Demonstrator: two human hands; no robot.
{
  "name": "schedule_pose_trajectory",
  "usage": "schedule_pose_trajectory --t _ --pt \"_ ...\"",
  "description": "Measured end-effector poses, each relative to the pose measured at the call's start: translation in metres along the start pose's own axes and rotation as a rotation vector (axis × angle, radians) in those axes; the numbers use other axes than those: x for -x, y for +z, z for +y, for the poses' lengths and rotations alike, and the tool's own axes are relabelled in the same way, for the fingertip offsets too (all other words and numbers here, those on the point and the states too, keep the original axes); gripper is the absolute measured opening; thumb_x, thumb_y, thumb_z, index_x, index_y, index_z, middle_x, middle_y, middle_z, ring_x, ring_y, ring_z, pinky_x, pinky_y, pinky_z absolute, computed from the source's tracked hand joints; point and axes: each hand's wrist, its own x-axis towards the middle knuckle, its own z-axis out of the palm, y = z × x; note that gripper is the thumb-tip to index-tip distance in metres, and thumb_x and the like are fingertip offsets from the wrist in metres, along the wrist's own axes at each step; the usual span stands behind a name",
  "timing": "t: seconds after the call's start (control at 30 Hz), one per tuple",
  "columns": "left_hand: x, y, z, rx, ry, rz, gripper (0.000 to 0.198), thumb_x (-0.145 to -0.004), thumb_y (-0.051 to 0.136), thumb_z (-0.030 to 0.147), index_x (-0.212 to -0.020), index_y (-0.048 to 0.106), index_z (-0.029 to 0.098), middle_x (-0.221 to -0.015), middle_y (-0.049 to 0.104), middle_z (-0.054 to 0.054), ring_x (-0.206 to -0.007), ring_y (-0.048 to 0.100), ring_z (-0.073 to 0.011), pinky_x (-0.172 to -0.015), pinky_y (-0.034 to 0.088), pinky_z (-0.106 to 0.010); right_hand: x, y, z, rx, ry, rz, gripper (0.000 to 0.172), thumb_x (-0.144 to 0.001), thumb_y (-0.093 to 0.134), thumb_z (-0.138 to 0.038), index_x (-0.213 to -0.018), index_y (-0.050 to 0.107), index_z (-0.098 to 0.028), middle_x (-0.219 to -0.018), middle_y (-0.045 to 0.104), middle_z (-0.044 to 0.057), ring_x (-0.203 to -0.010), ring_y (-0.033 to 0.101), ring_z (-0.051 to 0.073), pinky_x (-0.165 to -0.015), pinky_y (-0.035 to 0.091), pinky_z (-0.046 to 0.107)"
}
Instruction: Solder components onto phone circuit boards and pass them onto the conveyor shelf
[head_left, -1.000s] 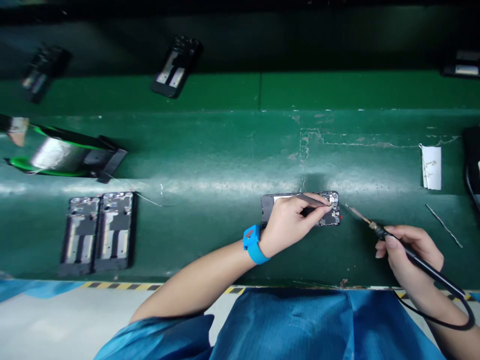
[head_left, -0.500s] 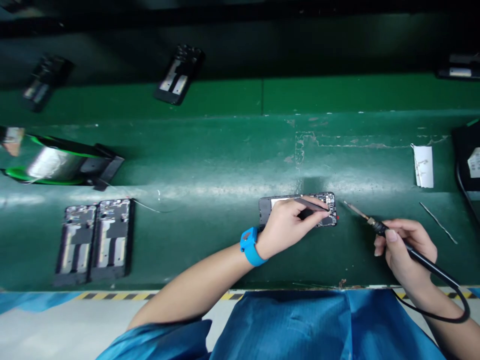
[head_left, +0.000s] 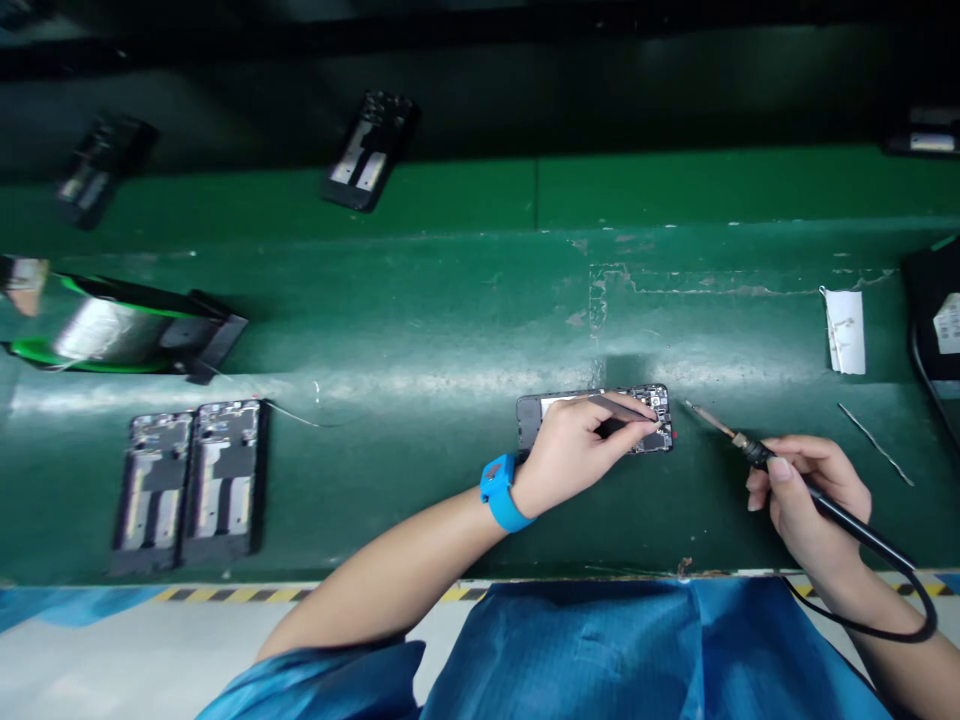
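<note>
An opened phone (head_left: 530, 420) lies flat on the green bench, its long side running left to right. My left hand (head_left: 574, 450) rests over its middle, closed around dark tweezers (head_left: 622, 408) whose tips reach the circuit board at the right end. In my right hand (head_left: 817, 500) is a soldering iron (head_left: 761, 458), gripped like a pen. The iron's tip points up and left, a short way right of the phone and apart from it. My left hand hides part of the phone's middle.
Two more opened phones (head_left: 223, 480) lie side by side at left, below a solder wire reel (head_left: 112, 325). Along the back strip sit other opened phones (head_left: 371, 150). A white paper piece (head_left: 846, 332), a wire strand (head_left: 875, 445) and a black device (head_left: 937, 320) are at right.
The phones on the back strip have shifted slightly to the right. Both hands, the tweezers and the soldering iron stay nearly in place.
</note>
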Motion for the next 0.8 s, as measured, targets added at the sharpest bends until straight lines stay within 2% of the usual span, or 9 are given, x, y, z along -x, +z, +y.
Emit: schedule_pose_trajectory --t 0.23,0.4,0.53,0.67,0.8 --pt "-0.001 0.000 -0.001 0.003 -0.007 -0.005 0.006 -0.090 0.072 0.020 -0.089 0.077 0.017 -0.099 0.074 0.004 -0.094 0.072 -0.0081 -0.088 0.056 -0.016 0.001 0.000 0.000 0.015 0.019 0.012 0.012 -0.097 0.063 -0.020 -0.109 0.062 -0.018 -0.073 0.063 0.002 -0.054 0.060 0.010 -0.049 0.049 0.020" --pt "-0.001 0.001 0.000 0.000 -0.013 0.002 0.007 -0.090 0.071 0.020 -0.089 0.077 0.016 -0.098 0.074 0.003 -0.092 0.072 -0.0095 -0.089 0.057 -0.018 0.000 0.001 0.001 0.003 0.001 0.014 0.012 -0.097 0.062 -0.018 -0.109 0.062 -0.018 -0.073 0.064 0.001 -0.053 0.060 0.010 -0.049 0.050 0.020" --pt "-0.001 0.001 0.002 -0.010 -0.020 0.014 0.007 -0.090 0.071 0.021 -0.086 0.075 0.017 -0.097 0.074 0.004 -0.089 0.072 -0.0093 -0.085 0.057 -0.018 0.000 0.002 0.000 -0.020 -0.039 0.042 0.021 -0.093 0.067 -0.016 -0.112 0.062 -0.018 -0.083 0.068 0.003 -0.061 0.065 0.012 -0.056 0.055 0.024" --pt "0.000 0.002 0.001 -0.003 -0.014 0.028 0.005 -0.089 0.072 0.020 -0.088 0.075 0.017 -0.096 0.074 0.002 -0.090 0.072 -0.0110 -0.083 0.058 -0.021 0.005 0.004 -0.003 0.107 -0.087 0.050 0.029 -0.083 0.077 -0.014 -0.109 0.064 -0.017 -0.091 0.070 0.005 -0.073 0.071 0.014 -0.069 0.060 0.023" --pt "0.000 0.002 0.000 -0.019 0.001 0.022 0.005 -0.089 0.072 0.021 -0.091 0.074 0.017 -0.097 0.074 0.003 -0.091 0.072 -0.0108 -0.083 0.057 -0.020 0.017 0.003 -0.004 0.160 -0.116 0.096 0.027 -0.082 0.077 -0.013 -0.105 0.063 -0.016 -0.097 0.070 0.006 -0.068 0.070 0.013 -0.064 0.060 0.022"
